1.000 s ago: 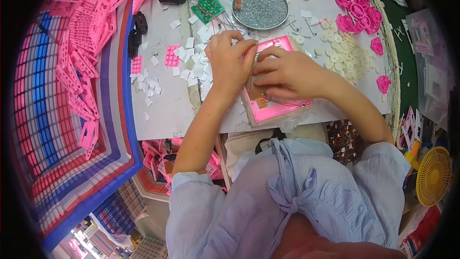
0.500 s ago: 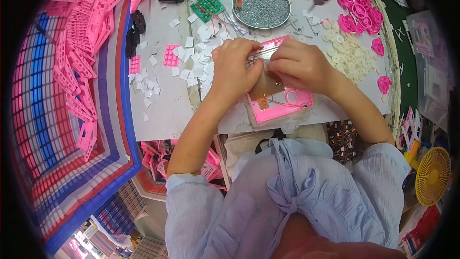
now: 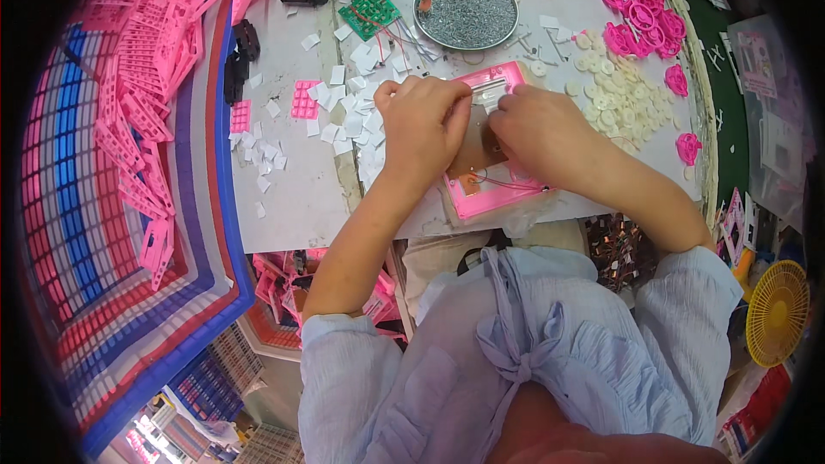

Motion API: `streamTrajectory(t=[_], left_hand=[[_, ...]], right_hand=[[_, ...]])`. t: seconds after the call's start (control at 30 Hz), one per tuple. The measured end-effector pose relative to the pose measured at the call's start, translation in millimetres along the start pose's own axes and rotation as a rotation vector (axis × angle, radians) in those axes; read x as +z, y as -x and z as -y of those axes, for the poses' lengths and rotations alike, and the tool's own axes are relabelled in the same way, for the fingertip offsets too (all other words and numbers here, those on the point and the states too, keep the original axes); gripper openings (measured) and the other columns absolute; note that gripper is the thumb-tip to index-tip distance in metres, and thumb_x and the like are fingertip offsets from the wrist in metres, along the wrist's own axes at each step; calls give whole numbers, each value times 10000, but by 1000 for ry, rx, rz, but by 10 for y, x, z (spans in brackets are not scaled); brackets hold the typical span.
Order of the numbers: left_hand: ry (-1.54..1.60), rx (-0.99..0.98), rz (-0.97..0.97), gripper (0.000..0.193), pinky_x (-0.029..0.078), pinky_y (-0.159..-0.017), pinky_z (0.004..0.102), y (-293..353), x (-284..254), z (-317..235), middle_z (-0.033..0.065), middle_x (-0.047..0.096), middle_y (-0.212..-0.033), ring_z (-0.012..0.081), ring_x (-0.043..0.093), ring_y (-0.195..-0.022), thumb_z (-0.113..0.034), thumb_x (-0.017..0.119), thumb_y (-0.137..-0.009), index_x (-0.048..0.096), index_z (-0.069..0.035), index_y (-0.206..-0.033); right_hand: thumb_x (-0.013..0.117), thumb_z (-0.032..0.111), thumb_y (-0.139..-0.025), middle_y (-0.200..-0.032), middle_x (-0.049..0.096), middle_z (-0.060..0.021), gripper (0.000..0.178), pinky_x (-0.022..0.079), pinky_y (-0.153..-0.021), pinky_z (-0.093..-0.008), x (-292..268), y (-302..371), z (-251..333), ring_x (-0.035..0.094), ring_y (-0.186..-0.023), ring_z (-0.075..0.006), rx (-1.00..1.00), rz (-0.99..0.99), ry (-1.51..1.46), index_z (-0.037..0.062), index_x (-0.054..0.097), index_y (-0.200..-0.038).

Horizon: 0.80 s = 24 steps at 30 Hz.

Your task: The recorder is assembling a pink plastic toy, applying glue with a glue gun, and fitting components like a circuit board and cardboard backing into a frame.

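Observation:
A pink plastic casing (image 3: 479, 205) lies open on the table before me, with a brown circuit board (image 3: 475, 144) and thin red and dark wires inside it. At its far end sits a silvery slotted strip (image 3: 491, 93). My left hand (image 3: 423, 125) is closed at the casing's left side, thumb and index finger pinched over the rim. Fingers bent down, my right hand (image 3: 550, 136) presses over the casing's right half. It covers what lies under its fingertips, and whether it grips anything small is hidden.
A round tin of small metal screws (image 3: 467, 13) stands beyond the casing, beside a green circuit board (image 3: 369, 12). White paper squares (image 3: 352, 112) lie to the left. Cream plastic discs (image 3: 632, 103) and pink rings (image 3: 640, 17) are heaped at right. A striped crate (image 3: 185, 232) holds pink frames.
My right hand has shifted slightly down and right, its fingers curling lower over the casing and covering the round opening. My left hand stays at the left side, its fingers slightly shifted.

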<state>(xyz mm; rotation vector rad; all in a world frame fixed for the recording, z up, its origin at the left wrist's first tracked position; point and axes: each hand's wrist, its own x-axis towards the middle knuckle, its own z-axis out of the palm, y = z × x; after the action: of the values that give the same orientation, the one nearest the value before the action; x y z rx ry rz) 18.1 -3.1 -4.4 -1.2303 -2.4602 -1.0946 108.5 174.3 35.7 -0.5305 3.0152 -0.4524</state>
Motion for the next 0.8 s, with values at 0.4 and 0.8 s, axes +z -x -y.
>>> streamTrajectory(t=[0.4, 0.8], left_hand=[[-325, 369, 379, 63, 358, -929, 478, -285, -3, -103, 26, 593, -876, 226, 570, -936, -149, 672, -791, 643, -114, -833], [-375, 254, 978, 131, 523, -801, 467, -733, 71, -203, 132, 710, -866, 328, 683, -891, -157, 645, -804, 705, -49, -849]], right_hand=[[697, 130, -776, -819, 612, -64, 120, 536, -629, -397, 215, 254, 50, 627, -824, -262, 130, -321, -131, 65, 616, -835], [697, 97, -763, -863, 609, -73, 107, 536, -662, -382, 168, 237, 102, 599, -904, -264, 140, -346, -118, 63, 652, -854]])
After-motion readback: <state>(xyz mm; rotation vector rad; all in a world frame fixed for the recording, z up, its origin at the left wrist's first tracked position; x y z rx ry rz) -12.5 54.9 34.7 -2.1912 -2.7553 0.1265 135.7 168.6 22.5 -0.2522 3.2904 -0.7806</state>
